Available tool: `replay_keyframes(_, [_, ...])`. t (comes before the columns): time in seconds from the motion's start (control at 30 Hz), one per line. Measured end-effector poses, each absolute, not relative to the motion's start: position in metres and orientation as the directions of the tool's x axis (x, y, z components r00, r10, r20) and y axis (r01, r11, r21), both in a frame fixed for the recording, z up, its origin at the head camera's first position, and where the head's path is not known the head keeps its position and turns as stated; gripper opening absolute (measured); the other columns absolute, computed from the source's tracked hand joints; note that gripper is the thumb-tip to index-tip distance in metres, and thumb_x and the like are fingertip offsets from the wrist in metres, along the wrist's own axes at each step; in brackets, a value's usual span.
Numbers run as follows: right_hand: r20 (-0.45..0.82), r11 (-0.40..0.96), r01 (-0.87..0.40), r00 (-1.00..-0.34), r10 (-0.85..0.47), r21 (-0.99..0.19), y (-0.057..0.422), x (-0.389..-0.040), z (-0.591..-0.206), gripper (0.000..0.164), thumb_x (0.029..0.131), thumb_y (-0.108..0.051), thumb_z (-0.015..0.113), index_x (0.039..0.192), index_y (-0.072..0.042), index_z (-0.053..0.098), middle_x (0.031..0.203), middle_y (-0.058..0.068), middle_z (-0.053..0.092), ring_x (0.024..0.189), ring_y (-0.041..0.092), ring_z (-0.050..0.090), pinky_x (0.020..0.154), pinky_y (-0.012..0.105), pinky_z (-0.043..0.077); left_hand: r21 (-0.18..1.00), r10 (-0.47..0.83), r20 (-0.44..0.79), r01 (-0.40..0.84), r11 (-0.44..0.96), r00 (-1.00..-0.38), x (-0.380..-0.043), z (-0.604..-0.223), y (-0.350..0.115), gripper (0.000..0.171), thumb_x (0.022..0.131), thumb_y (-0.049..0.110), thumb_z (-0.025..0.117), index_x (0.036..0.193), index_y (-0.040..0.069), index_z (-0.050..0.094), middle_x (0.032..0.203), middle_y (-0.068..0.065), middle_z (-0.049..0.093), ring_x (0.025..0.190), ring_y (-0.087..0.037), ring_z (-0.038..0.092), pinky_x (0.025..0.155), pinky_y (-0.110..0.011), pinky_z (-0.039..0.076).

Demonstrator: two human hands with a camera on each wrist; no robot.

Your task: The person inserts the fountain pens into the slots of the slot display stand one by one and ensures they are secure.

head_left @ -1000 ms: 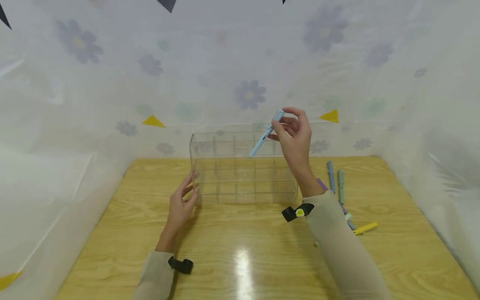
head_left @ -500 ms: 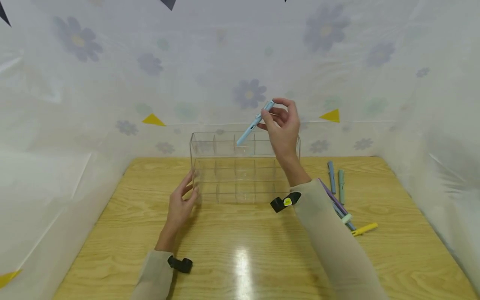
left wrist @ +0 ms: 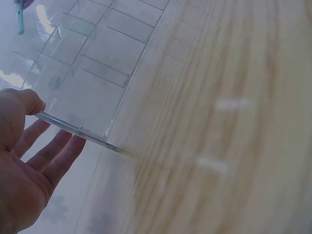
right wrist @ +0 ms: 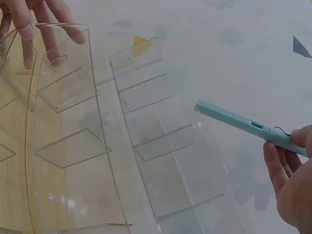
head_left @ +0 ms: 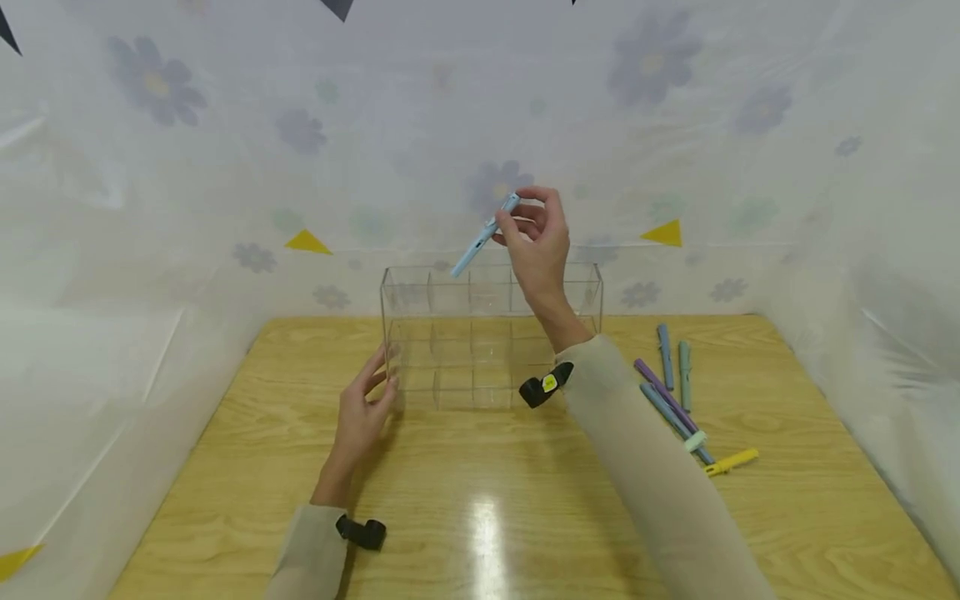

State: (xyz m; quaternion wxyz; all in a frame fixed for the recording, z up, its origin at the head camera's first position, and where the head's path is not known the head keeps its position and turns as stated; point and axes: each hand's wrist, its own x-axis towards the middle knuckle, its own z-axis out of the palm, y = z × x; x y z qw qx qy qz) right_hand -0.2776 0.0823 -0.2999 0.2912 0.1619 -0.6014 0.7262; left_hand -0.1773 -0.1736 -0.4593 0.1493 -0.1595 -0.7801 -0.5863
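Observation:
A light blue pen (head_left: 483, 238), tilted with its lower end to the left, is pinched between the thumb and fingers of my right hand (head_left: 542, 250). That lower end is just above the top edge of a clear divided organizer (head_left: 491, 315), which stands upright on the table with rows of compartments. In the right wrist view the pen (right wrist: 234, 119) shows its clip near the thumb. My left hand (head_left: 365, 412) holds the organizer's lower left side. The left wrist view has the thumb on one face of the clear side wall (left wrist: 73, 127) and the fingers on the other.
To the right of the organizer on the wooden table (head_left: 420, 517) lie several pens: a blue pen (head_left: 665, 357), a green pen (head_left: 686, 377), a purple pen (head_left: 652, 379) crossing others, and a yellow pen (head_left: 732, 462). A flowered curtain (head_left: 420, 133) hangs behind.
My right hand has carried the light blue pen left and slightly up, over the organizer's top. Its arm has uncovered more of the pens on the table. My left hand stays put.

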Motion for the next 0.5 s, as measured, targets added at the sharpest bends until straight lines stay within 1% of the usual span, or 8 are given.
replay_keyframes(0.07, [0.573,-0.102,-0.604,-0.788,0.224,-0.791,0.081,-0.286,-0.307,0.032,0.095,0.009,0.065,0.125,0.012,0.052,0.108,0.032,0.063,0.092,0.047,0.066,0.079,0.047,0.061,0.868,0.069,0.423,0.426,0.256,-0.903,-0.178,-0.46,-0.174,0.055,0.101,-0.007,0.057,0.154,-0.003,0.042,0.15,-0.027,0.048,0.121,-0.056,0.056,0.077,-0.056,0.059])
replay_keyframes(0.17, [0.552,-0.093,-0.578,-0.807,0.21,-0.811,0.079,-0.295,-0.319,0.032,0.096,0.007,0.066,0.125,0.01,0.053,0.109,0.03,0.064,0.093,0.044,0.068,0.08,0.048,0.061,0.872,0.05,0.418,0.416,0.258,-0.907,-0.177,-0.462,-0.174,0.055,0.1,-0.007,0.057,0.153,-0.003,0.043,0.15,-0.026,0.049,0.12,-0.055,0.057,0.078,-0.059,0.057])
replay_keyframes(0.27, [0.548,-0.085,-0.571,-0.813,0.196,-0.817,0.078,-0.299,-0.327,0.031,0.096,0.004,0.067,0.124,0.008,0.054,0.108,0.028,0.066,0.092,0.04,0.069,0.08,0.049,0.061,0.874,0.041,0.41,0.405,0.27,-0.911,-0.175,-0.462,-0.174,0.055,0.1,-0.008,0.058,0.153,-0.003,0.044,0.151,-0.026,0.048,0.12,-0.054,0.058,0.078,-0.059,0.057])
replay_keyframes(0.37, [0.561,-0.071,-0.578,-0.81,0.172,-0.813,0.076,-0.301,-0.33,0.029,0.096,0.001,0.069,0.122,0.005,0.056,0.106,0.024,0.067,0.09,0.035,0.071,0.08,0.047,0.062,0.869,0.049,0.413,0.409,0.28,-0.91,-0.175,-0.461,-0.172,0.055,0.1,-0.008,0.058,0.153,-0.003,0.044,0.151,-0.026,0.048,0.12,-0.054,0.058,0.078,-0.053,0.059])
replay_keyframes(0.5, [0.562,-0.034,-0.569,-0.819,0.12,-0.822,0.073,-0.301,-0.333,0.026,0.097,-0.003,0.07,0.119,0.002,0.058,0.103,0.021,0.07,0.088,0.03,0.072,0.079,0.041,0.062,0.859,0.052,0.428,0.423,0.288,-0.902,-0.177,-0.457,-0.172,0.054,0.099,-0.009,0.058,0.151,-0.005,0.045,0.149,-0.028,0.049,0.118,-0.056,0.058,0.076,-0.044,0.061])
